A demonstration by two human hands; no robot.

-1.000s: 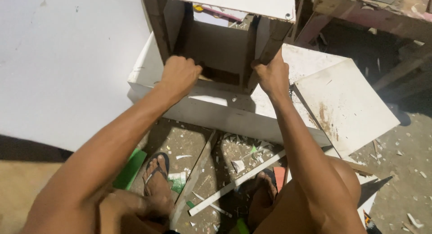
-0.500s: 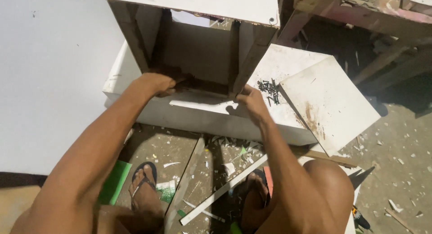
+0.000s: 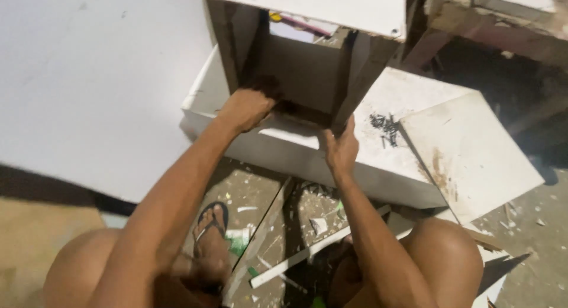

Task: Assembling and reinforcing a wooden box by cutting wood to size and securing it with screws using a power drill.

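Both arms bare, shoulder to wrist; no sleeves, watch or bands. Left hand & right hand: no gloves, no rings visible. Knees & thighs bare too, left knee w/ no trouser cloth over it, same for right knee. Left foot, just right of left knee, wears dark flip-flop, thin strap in V btwn toes. Right foot mostly hidden in shadow; footwear there unclear.

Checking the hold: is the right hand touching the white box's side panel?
Touching. The head view shows the right hand wrapped around the lower edge of the white box side panel.
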